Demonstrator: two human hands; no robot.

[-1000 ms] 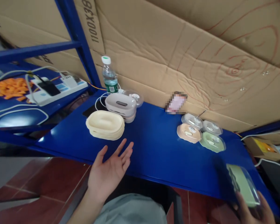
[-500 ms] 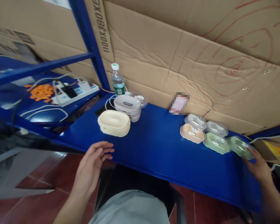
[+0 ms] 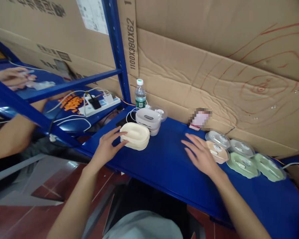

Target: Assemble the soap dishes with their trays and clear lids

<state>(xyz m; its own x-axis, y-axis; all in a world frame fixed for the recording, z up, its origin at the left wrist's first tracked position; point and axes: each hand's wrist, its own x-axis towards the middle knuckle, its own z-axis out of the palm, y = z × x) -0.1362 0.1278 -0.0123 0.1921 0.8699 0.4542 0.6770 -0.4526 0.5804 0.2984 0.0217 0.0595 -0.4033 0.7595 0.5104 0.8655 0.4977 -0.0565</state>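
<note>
My left hand (image 3: pixel 107 146) reaches to a stack of cream oval trays (image 3: pixel 136 135) on the blue shelf (image 3: pixel 169 166); its fingers are apart and touch the stack's near-left edge. My right hand (image 3: pixel 200 153) hovers flat and open over the shelf, empty, just left of a peach lidded oval box (image 3: pixel 218 151). Two green lidded boxes (image 3: pixel 243 164) (image 3: pixel 269 166) and two clear-lidded grey ones (image 3: pixel 217 138) lie to the right of it. A grey stack of boxes (image 3: pixel 149 120) stands behind the cream stack.
A water bottle (image 3: pixel 140 94) stands at the back by a blue upright post (image 3: pixel 117 49). A power strip with cables (image 3: pixel 99 104) lies on the left shelf. Another person's arm (image 3: pixel 12 132) and hand (image 3: pixel 13 78) show at far left. Cardboard lines the back wall.
My right hand set the green box down at the row's right end and moved left, empty. My left hand rose from my lap to the cream stack. The view swung left.
</note>
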